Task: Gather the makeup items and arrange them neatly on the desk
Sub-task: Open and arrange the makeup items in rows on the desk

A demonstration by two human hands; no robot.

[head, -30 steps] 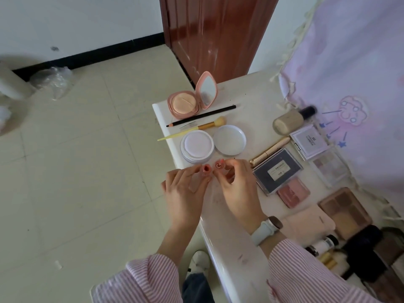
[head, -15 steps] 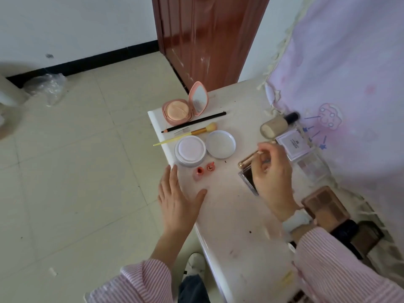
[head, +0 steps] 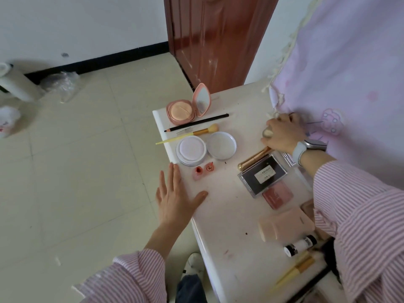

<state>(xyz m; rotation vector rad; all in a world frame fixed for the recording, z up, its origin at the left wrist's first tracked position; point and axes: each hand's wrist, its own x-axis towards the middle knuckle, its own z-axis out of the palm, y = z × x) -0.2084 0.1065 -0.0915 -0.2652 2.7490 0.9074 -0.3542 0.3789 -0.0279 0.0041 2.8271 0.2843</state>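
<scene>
My right hand [head: 283,133] reaches to the far right of the white desk [head: 225,217] and closes around the beige foundation bottle [head: 268,132] beside the pink cloth. My left hand [head: 175,197] rests flat and open on the desk's left edge. Just beyond its fingers lie two small pink lipstick pieces [head: 203,171]. Behind them sit a round white powder jar [head: 191,150] and its lid [head: 221,145], a yellow-handled brush [head: 188,134], a black pencil [head: 196,123] and an open pink cushion compact [head: 189,109]. A gold tube [head: 253,159], a dark palette [head: 263,173] and a pink blush [head: 277,196] lie right of centre.
A pink pouch [head: 286,224], a small black-and-white bottle [head: 300,244] and another yellow brush [head: 295,272] lie near me under my right sleeve. The pink cloth [head: 349,73] hangs along the desk's right side. A brown door [head: 218,36] stands behind; tiled floor is on the left.
My hands put the two lipstick pieces down on the desk. My right hand then moved right, past the gold tube, onto the beige bottle. My left hand flattened on the desk edge.
</scene>
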